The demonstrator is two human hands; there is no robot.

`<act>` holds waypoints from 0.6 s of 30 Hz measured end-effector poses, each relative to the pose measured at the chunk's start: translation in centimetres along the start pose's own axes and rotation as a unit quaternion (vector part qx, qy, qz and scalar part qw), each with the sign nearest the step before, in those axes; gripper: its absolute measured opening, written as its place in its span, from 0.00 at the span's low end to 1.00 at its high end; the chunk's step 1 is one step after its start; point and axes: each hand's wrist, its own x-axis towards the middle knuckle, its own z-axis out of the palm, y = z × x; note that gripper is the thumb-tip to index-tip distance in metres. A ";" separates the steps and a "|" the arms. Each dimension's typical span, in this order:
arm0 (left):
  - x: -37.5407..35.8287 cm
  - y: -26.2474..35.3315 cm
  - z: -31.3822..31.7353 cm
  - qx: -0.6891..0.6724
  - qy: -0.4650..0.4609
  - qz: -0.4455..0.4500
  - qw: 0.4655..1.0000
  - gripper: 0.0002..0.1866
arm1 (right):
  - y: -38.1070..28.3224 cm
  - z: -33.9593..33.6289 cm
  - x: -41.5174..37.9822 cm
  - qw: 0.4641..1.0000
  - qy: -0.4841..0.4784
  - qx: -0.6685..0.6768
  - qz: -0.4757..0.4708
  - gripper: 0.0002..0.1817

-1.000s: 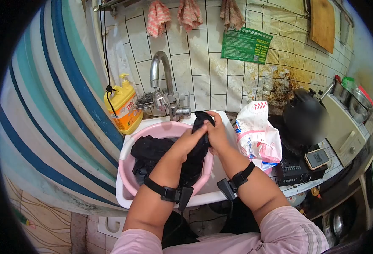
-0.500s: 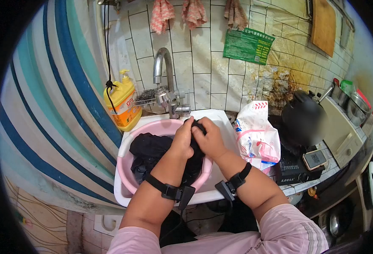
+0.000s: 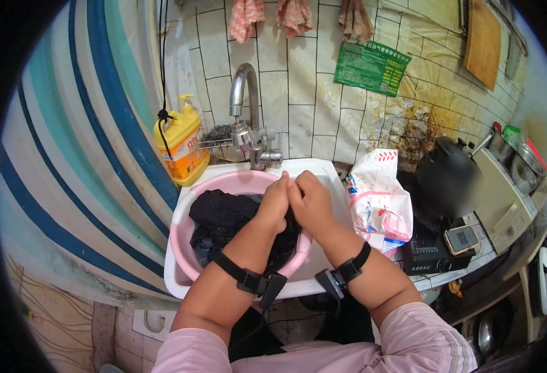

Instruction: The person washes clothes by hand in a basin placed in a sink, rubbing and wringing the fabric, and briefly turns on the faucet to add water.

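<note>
My left hand [image 3: 274,204] and my right hand [image 3: 310,200] are pressed together over the right side of a pink basin [image 3: 180,231]. Both are closed on black cloth, of which only a little shows beneath and between them. More of the dark, wet-looking cloth [image 3: 218,214] lies bunched in the basin to the left of my hands. The basin sits in a white sink [image 3: 307,288], below a metal faucet [image 3: 245,99].
A yellow detergent bottle [image 3: 181,142] stands left of the faucet. To the right are a white-and-pink plastic bag [image 3: 380,202], a black pot [image 3: 444,174] and a phone [image 3: 461,239] on the stove's edge. Cloths [image 3: 246,20] hang on the tiled wall.
The view has shifted slightly. My right hand has turned over the cloth, and less of the black cloth shows between my hands.
</note>
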 end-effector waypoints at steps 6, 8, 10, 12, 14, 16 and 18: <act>-0.1 0.0 -0.2 0.074 -0.021 0.010 0.997 0.20 | 1.6 1.0 0.6 0.998 -0.023 0.027 0.049 0.16; -0.8 0.4 0.7 0.136 -0.001 0.044 0.990 0.21 | 4.8 1.1 1.2 0.990 -0.049 0.046 0.127 0.17; -1.2 0.4 1.2 0.281 0.021 0.081 0.956 0.16 | 5.0 1.0 1.4 0.974 -0.074 0.068 0.204 0.19; -1.9 0.8 1.6 0.249 0.008 0.078 0.965 0.17 | 4.6 0.8 1.0 0.980 -0.070 0.041 0.181 0.18; -2.4 1.3 2.2 0.209 0.077 0.071 0.972 0.20 | 2.7 0.5 0.7 0.985 -0.067 0.008 0.158 0.16; -0.8 0.6 0.8 0.137 0.051 0.048 0.988 0.20 | 0.4 0.3 0.1 0.989 -0.065 -0.024 0.133 0.14; 1.7 -1.0 -1.6 0.063 0.025 0.023 0.997 0.20 | -1.4 0.0 -0.6 0.996 -0.023 0.029 -0.079 0.15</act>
